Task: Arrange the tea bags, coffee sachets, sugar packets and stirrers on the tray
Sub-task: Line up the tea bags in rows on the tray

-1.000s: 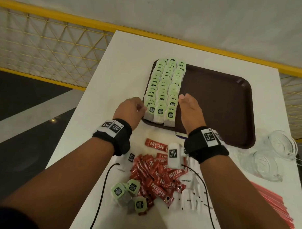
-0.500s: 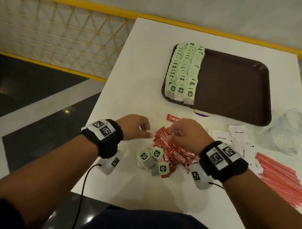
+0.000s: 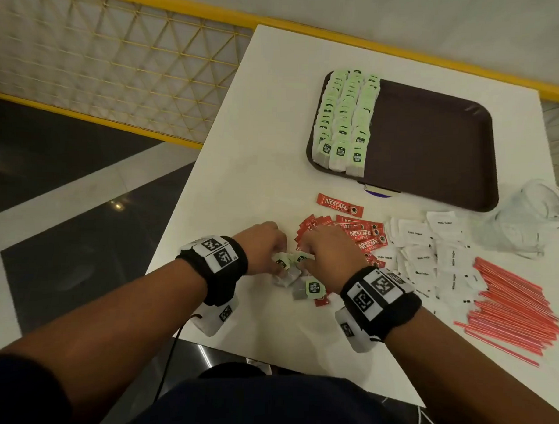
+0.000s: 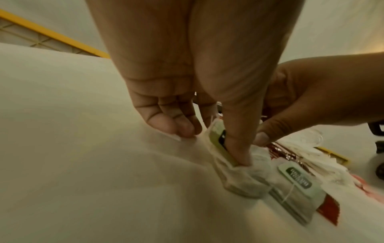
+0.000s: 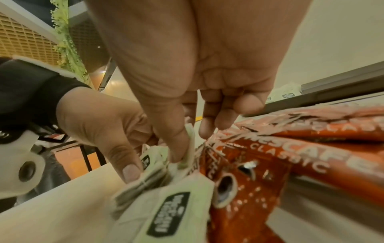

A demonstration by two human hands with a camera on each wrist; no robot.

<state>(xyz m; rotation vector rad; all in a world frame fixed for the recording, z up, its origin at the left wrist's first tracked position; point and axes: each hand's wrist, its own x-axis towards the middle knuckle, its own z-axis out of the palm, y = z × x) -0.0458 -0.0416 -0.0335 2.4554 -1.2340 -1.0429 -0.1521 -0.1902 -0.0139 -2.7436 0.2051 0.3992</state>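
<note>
A brown tray [image 3: 433, 138] at the far side of the white table carries three rows of green-tagged tea bags [image 3: 345, 119] along its left part. A few loose tea bags [image 3: 313, 289] lie at the near edge between my hands. My left hand [image 3: 264, 246] pinches one tea bag [image 4: 239, 177] with the thumb pressed on its tag [image 4: 218, 139]. Next to it, my right hand [image 3: 327, 254] pinches another tea bag's tag [image 5: 189, 144] between thumb and finger. Red coffee sachets [image 3: 359, 237], white sugar packets [image 3: 429, 248] and red stirrers [image 3: 516, 302] lie to the right.
Clear glasses [image 3: 531, 217] stand right of the tray's near corner. One coffee sachet [image 3: 338, 205] lies alone just below the tray. The tray's right part is bare. A yellow railing [image 3: 118, 63] runs behind and left of the table, whose near edge is close to my hands.
Both hands came back from the tray's tea-bag rows to the near pile. In the last half second they closed together on the loose tea bags and now pinch them.
</note>
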